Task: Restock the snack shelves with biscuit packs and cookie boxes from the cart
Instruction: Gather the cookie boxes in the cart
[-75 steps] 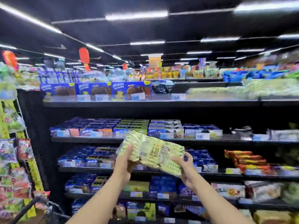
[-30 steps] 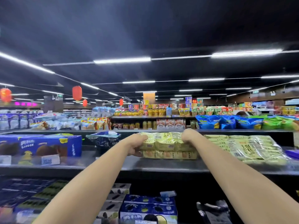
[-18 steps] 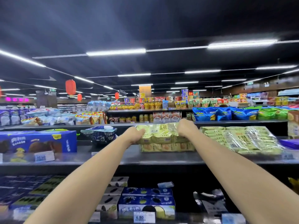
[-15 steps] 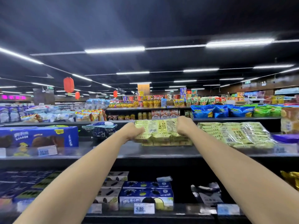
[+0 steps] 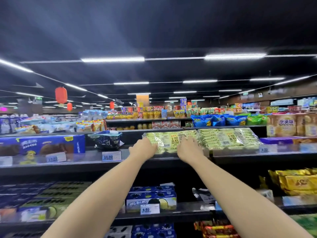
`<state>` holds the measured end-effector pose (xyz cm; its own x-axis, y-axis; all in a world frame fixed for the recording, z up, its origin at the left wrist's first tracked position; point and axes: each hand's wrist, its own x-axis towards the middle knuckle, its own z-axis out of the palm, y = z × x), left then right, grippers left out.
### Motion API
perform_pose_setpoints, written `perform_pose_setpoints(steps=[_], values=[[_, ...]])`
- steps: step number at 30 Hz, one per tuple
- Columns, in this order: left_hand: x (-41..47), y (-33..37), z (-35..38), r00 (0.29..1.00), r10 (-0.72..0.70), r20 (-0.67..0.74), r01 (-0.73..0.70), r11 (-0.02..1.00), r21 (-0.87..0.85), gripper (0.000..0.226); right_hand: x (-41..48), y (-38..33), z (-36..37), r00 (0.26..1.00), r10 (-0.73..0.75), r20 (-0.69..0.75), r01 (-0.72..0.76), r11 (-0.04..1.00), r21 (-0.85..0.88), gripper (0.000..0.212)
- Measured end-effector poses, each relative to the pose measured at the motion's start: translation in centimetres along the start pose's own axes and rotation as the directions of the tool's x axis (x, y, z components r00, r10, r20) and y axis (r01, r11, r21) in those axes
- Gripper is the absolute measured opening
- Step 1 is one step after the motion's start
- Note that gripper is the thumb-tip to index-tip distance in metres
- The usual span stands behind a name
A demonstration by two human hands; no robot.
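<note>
Arms outstretched to top shelf [image 5: 77, 166]: left hand [image 5: 143, 148] clasping biscuit pack [image 5: 169, 140], right hand [image 5: 189, 149] grip unclear; pack flat, lengthwise along shelf edge.

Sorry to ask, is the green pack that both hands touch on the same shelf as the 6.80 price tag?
No, the green pack lies on the top shelf; the 6.80 price tag hangs one shelf lower.
</note>
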<state>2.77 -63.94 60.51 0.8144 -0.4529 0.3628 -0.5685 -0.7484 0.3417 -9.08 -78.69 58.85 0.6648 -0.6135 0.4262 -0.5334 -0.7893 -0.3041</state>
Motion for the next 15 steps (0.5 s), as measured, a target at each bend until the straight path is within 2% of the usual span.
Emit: perform_pose_setpoints(steps=[2,5,10,13,15], values=[[-0.9,-0.1,0.2,0.997,0.030,-0.072,-0.024,0.996,0.082,0.067,-1.1,0.0,0.1,1.000,-0.021,-0.016,0.021,1.000,-0.009,0.056],[-2.8,-1.3,0.6,0.969,0.183,-0.167,-0.160,0.976,0.145,0.057,-2.6,-0.3,0.5,0.994,-0.074,-0.076,0.074,0.997,-0.013,0.054],[-7.6,-5.4,1.9,0.820,0.420,-0.390,-0.370,0.907,0.199,0.039,-7.4,-2.0,3.3,0.924,-0.224,-0.310,0.232,0.973,-0.011,0.040],[-10.8,-9.4,2.6,0.773,0.496,-0.395,-0.436,0.868,0.235,0.032,-11.1,-4.1,6.2,0.866,-0.365,-0.343,0.364,0.929,-0.069,0.031],[-13.1,-12.8,3.0,0.800,0.489,-0.348,-0.422,0.870,0.255,0.029,-13.5,-6.0,8.6,0.849,-0.431,-0.307,0.429,0.900,-0.077,0.029]])
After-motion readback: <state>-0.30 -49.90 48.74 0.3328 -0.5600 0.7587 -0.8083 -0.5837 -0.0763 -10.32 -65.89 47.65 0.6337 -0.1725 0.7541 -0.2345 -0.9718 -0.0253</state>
